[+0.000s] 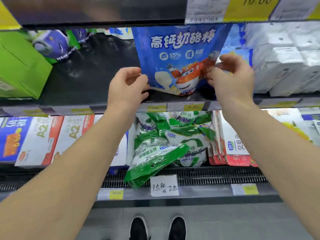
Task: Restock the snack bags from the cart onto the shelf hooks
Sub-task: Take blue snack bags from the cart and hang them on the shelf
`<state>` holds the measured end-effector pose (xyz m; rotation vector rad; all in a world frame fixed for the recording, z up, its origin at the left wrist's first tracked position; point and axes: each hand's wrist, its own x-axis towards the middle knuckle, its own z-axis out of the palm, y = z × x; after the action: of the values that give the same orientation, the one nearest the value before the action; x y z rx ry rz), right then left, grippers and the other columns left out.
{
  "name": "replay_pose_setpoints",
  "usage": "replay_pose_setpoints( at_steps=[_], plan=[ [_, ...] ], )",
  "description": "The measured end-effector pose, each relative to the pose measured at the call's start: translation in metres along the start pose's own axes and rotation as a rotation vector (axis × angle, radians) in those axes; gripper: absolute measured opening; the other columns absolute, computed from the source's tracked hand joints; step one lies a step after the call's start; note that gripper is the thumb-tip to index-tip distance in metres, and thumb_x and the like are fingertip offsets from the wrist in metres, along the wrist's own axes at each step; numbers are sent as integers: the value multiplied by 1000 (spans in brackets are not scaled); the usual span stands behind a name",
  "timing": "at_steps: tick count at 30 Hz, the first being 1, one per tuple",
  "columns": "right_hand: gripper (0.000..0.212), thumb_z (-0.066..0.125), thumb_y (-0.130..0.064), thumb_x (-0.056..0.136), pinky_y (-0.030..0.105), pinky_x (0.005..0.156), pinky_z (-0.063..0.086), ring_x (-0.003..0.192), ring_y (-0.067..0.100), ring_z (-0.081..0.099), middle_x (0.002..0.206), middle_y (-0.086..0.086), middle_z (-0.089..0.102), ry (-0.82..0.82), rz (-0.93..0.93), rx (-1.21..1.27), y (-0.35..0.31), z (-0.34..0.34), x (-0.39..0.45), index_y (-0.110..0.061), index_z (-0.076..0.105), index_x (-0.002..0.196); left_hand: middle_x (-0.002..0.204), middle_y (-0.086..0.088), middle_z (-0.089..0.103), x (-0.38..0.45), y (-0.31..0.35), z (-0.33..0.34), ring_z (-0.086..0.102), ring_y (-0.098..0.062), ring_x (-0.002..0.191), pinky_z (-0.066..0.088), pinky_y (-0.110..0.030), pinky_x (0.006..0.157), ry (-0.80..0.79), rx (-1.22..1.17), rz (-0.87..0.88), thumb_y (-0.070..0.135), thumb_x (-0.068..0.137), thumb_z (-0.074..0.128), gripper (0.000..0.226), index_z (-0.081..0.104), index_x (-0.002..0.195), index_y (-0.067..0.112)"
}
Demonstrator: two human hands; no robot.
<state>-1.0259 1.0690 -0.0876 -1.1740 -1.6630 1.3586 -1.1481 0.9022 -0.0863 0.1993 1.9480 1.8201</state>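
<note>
A blue snack bag (178, 49) with white lettering and an orange cartoon plane stands upright on the middle shelf (86, 87), its top reaching the shelf above. My left hand (128, 85) pinches the bag's lower left edge. My right hand (232, 77) grips its lower right side, fingers curled over the front. More blue bags show behind it at the right. No hooks or cart are in view.
A green carton (20, 66) and purple cups (52, 44) sit at the left of the same shelf, white packs (285, 58) at the right. Below lie green-and-white bags (166, 144), with milk cartons (43, 139) either side. Price tags line the shelf edges. My shoes (157, 227) stand on grey floor.
</note>
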Motion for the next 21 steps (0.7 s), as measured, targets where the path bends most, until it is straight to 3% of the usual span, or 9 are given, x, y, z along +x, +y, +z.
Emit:
replay_pose_setpoints(
  at_steps=[2,4,6,9,12,14,16,21],
  plan=[
    [27,66,-17,70,42,81,57,81,12,67,87,-11,64,29,-46,-57,-5,-8,-11,-34,53,86,102,-3,63,-9,-1,-5,70,-27,98,60,-35,81,45,22,70,11,90,58,13,56,95,23],
    [27,65,-10,75,22,74,52,73,-5,59,84,-15,61,-53,-94,-107,-8,-9,-26,-30,54,89,105,0,64,-20,-2,-6,68,-26,103,59,-38,84,8,102,137,10,86,57,18,58,99,23],
    [27,62,-6,78,14,72,48,75,-10,58,87,-17,63,-174,-119,-138,-10,-7,-36,-28,58,94,115,5,64,-27,-2,0,67,-11,105,56,-41,92,-72,179,171,10,85,57,32,59,113,25],
    [33,61,-9,78,24,83,53,86,-8,61,93,-16,67,-254,-105,-164,-10,-1,-32,-32,62,102,127,9,59,-29,3,11,58,18,100,51,-43,101,-157,185,164,3,88,57,49,52,133,23],
    [42,62,-15,73,41,91,54,102,1,63,101,-14,70,-255,-84,-174,-14,5,-21,-33,62,112,133,13,55,-23,7,14,50,22,111,47,-42,105,-197,205,124,16,81,60,65,46,144,24],
    [50,60,-18,69,45,89,56,104,6,64,103,-14,69,-253,-52,-174,-16,8,-12,-38,59,116,137,11,51,-19,10,15,51,25,105,47,-42,106,-232,240,106,18,82,62,71,40,148,26],
    [60,58,-21,66,45,89,56,104,12,65,104,-13,69,-235,-27,-179,-18,12,-3,-38,58,124,135,12,48,-15,14,19,59,19,99,49,-39,103,-254,278,100,20,82,65,73,37,150,27],
    [74,57,-22,65,46,92,55,104,17,66,100,-17,68,-218,-18,-213,-22,16,5,-30,52,138,135,18,47,-5,19,28,66,-8,106,51,-38,100,-288,371,131,34,72,62,82,35,150,31]
  ],
)
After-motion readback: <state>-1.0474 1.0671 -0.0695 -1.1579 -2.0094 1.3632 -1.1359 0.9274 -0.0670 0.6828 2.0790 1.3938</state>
